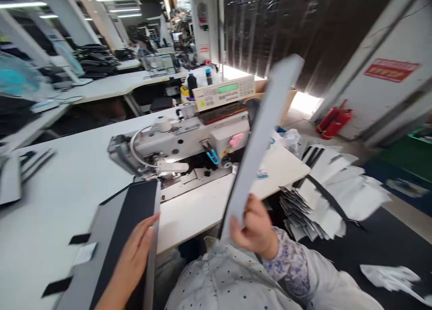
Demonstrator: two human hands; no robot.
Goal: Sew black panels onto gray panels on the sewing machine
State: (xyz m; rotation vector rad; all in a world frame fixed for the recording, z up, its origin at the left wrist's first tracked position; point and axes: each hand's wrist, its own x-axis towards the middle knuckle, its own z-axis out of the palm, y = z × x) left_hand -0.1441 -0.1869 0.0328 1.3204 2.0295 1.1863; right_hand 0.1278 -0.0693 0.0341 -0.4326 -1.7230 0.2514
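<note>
My right hand [254, 226] grips the lower end of a long pale grey strip [261, 134] with a dark edge, which stands up at a slant in front of the sewing machine [189, 143]. The fingers of my left hand [137, 251] are stretched out and rest on the right edge of a grey and black fabric panel [118, 238]. That panel lies on the white table [77, 166], its top corner beside the needle area of the machine. Two black tabs and a white label stick out from its left side.
Stacked pale pieces [317, 202] lie low on the right, beside the table. Dark-edged pieces [11, 179] rest at the far left. Blue-handled snips [212, 156] are on the machine. A red fire extinguisher [334, 120] stands by the wall; a fan [16, 78] is at left.
</note>
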